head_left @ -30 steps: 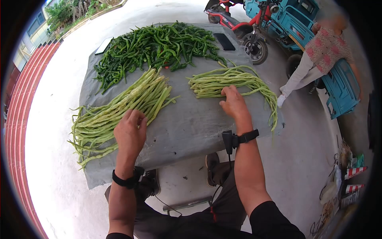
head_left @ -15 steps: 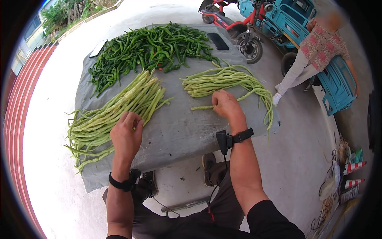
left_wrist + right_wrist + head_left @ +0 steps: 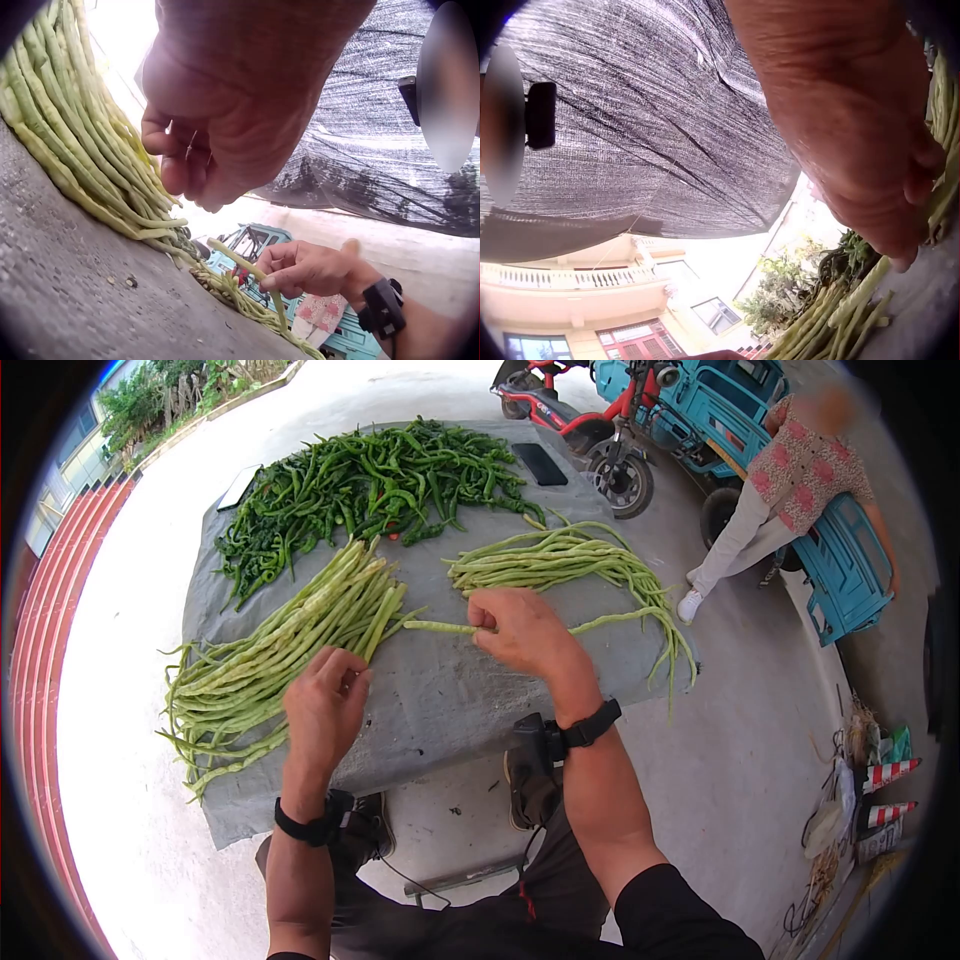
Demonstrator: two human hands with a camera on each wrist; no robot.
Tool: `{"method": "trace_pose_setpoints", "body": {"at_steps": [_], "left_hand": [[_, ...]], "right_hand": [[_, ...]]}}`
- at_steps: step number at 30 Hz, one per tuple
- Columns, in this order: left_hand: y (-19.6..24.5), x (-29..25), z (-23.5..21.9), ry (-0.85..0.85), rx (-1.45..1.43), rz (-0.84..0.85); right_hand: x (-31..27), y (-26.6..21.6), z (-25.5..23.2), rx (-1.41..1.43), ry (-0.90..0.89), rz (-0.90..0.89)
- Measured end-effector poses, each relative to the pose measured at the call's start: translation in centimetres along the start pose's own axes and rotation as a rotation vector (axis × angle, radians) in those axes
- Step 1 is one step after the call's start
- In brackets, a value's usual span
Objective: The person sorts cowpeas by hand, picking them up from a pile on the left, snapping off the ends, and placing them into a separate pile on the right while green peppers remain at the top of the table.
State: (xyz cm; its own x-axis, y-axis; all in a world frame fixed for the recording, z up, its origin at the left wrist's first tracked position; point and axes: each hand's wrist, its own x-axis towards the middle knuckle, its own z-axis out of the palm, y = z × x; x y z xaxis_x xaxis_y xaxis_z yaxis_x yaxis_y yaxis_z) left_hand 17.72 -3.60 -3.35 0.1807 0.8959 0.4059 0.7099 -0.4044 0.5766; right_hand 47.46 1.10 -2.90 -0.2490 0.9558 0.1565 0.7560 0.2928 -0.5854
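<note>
My right hand [image 3: 525, 630] pinches a single long bean [image 3: 440, 626] near one end. That end points left toward the big pile, while the bean's other end trails right to the smaller bundle of long beans [image 3: 560, 555]. In the left wrist view, the bean [image 3: 234, 259] sticks out past the thumb and fingers. Beside the near edge of the large pile of long beans [image 3: 285, 635], my left hand [image 3: 325, 705] hovers with fingers loosely curled. No bean shows in the left hand [image 3: 232, 120] from its own wrist camera.
Green peppers [image 3: 370, 485] lie heaped at the far side of the grey-covered table [image 3: 400, 700]. A white phone [image 3: 238, 488] and a dark phone [image 3: 540, 464] flank them. Beyond stand a red scooter [image 3: 590, 425], a blue cart [image 3: 840, 565] and a person [image 3: 800, 470].
My right hand has drawn one long bean away from the smaller bundle and carried it left toward the large pile. The left hand has stayed nearly in place.
</note>
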Motion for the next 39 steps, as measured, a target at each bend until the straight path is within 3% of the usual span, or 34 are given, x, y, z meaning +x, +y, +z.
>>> {"method": "trace_pose_setpoints", "body": {"at_steps": [3,7,9,15,21,24,29,35,39], "left_hand": [[0.1,0.0,0.1,-0.022,-0.07,-0.001],[0.2,0.0,0.8,-0.085,-0.282,-0.082],[0.8,-0.2,0.8,-0.174,-0.44,-0.125],[0.4,-1.5,2.3,-0.33,-0.962,-0.144],[1.4,-1.4,1.7,-0.504,-1.245,-0.233],[1.7,-1.1,1.1,-0.547,-1.243,-0.223],[2.2,-0.5,0.2,-0.468,-1.185,-0.195],[1.8,-0.5,0.1,-0.414,-1.155,-0.251],[1.9,-0.3,-0.4,-0.371,-1.067,-0.275]], "right_hand": [[0.4,-2.3,0.3,0.144,0.0,-0.148],[-0.1,-6.8,0.0,0.312,-0.028,-0.2],[-0.1,-8.5,0.1,0.384,-0.049,-0.208],[0.0,-10.5,2.1,0.465,0.058,-0.454],[-0.3,-12.3,1.4,0.787,0.077,-0.425],[-0.2,-11.6,-0.2,1.13,0.084,-0.299],[0.9,-7.5,-1.6,1.512,0.314,-0.183],[1.3,-1.5,-3.3,1.64,0.54,-0.102],[1.0,1.2,-4.6,1.717,0.594,-0.091]]}}
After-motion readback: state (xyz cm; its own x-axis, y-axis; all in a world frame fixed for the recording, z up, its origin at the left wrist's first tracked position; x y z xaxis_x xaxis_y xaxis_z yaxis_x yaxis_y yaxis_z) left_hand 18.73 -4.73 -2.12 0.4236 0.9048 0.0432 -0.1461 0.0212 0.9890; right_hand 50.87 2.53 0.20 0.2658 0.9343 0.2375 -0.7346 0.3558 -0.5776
